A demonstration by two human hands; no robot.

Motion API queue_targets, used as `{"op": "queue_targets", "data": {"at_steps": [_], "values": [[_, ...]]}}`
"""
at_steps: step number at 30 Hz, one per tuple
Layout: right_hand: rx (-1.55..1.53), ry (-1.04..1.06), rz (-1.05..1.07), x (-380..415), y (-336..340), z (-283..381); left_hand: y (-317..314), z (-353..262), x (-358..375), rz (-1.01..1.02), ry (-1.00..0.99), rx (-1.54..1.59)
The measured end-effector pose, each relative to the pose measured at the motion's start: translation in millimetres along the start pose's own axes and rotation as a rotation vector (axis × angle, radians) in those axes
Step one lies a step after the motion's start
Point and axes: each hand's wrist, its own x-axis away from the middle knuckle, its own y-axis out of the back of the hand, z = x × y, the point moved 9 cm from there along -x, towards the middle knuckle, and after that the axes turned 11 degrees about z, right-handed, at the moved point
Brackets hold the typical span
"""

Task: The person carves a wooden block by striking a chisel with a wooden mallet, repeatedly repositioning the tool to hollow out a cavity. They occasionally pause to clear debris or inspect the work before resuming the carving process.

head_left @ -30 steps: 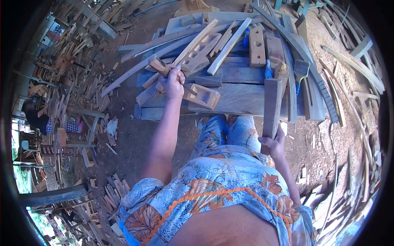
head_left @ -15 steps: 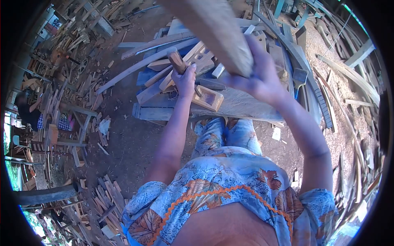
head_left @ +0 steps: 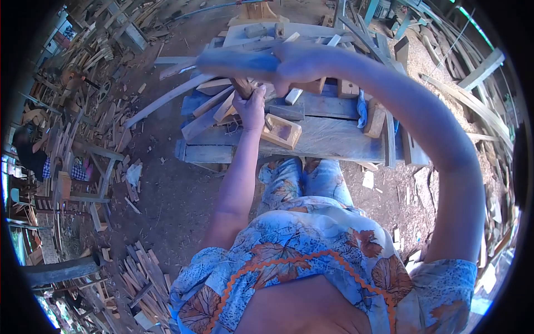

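My left hand [head_left: 250, 108] is closed round the wooden handle [head_left: 243, 88] of a tool, held upright and slightly tilted over the bench. Its lower end is largely hidden by the hand. My right hand [head_left: 300, 65] grips a thick wooden billet [head_left: 236, 62], blurred by motion. The billet lies across the top of the handle in this view and covers its end. Just right of my left wrist, on the bench, rests a pale wooden block [head_left: 292, 140] with a hollow cut into it.
The plank workbench [head_left: 345, 139] in front of me carries several wood pieces and a blue cloth [head_left: 362, 108]. Long boards [head_left: 167, 100] stick out to its left. Offcuts [head_left: 147, 275] are piled on the floor. At the far left is a person in checked clothing [head_left: 79, 170].
My right hand has swung the billet forward, down and left, from raised close to the camera to over the handle's top. My left hand has stayed in place on the handle.
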Motion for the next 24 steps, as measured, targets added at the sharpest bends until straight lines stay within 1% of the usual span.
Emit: {"op": "queue_targets", "data": {"at_steps": [1, 3, 4, 5, 7, 8, 9, 11, 12, 13, 15, 16, 17, 19, 20, 21, 23, 24], "values": [[-0.003, -0.001, -0.001, -2.1, 6.9, 1.2, 1.2, 0.7, -0.3, 0.002, 0.001, -0.002], [-0.028, -0.088, 0.112, -2.4, 20.1, 0.8, 0.7, 3.6, -2.3, -0.006, 0.004, -0.007], [-0.081, -0.075, 0.071, -1.0, 30.1, 4.9, -0.9, 2.9, -1.1, -0.006, 0.008, -0.004], [-0.084, -0.078, 0.075, -3.0, 28.5, 5.9, -0.5, 2.0, 0.2, -0.015, 0.018, -0.008], [-0.409, 0.024, -0.212, -1.4, 49.1, 8.3, 0.7, 0.8, 2.1, -0.029, 0.026, -0.011], [-0.53, 0.106, -0.228, -5.2, 39.3, 7.4, -0.3, -0.9, 1.4, -0.018, 0.008, -0.02], [-0.528, 0.111, -0.226, -8.2, 25.7, 1.6, -1.1, -3.2, 0.8, -0.006, -0.011, -0.03], [0.02, 0.119, -0.208, -1.0, 11.2, 18.4, -1.3, -4.8, 0.9, -0.007, -0.031, -0.018], [-0.044, -0.07, -0.05, -4.1, 0.5, -4.0, -1.9, -5.5, 0.6, -0.005, -0.045, -0.005], [-0.053, -0.076, -0.054, -0.9, 16.1, -0.1, -2.2, -4.6, -0.8, 0.006, -0.039, -0.008], [-0.056, -0.125, 0.159, -3.7, 22.1, 3.4, 0.6, 1.7, -0.2, -0.006, -0.011, -0.015], [-0.195, -0.102, 0.03, -1.5, 33.3, 7.1, 0.7, 3.1, 1.3, -0.005, -0.002, -0.017], [-0.199, -0.104, 0.033, 6.9, 33.9, 9.4, 0.6, 2.3, 1.6, -0.011, -0.007, -0.018], [-0.699, 0.114, -0.157, 26.5, 52.5, 20.4, 1.0, -0.2, 1.6, -0.021, -0.018, -0.019], [-0.336, 0.298, -0.31, -22.0, 38.1, 9.7, 0.5, -0.3, 1.8, -0.012, -0.014, -0.017], [-0.336, 0.3, -0.314, -13.4, 38.3, 14.5, -0.7, -0.7, 1.2, 0.0, -0.011, -0.014], [-0.004, -0.096, 0.031, 5.5, 10.1, 5.9, -3.9, -5.2, 1.8, 0.007, -0.034, -0.017], [-0.083, -0.102, 0.072, 9.5, 9.4, 4.1, -4.9, -7.7, 2.1, 0.013, -0.051, -0.023]]}}
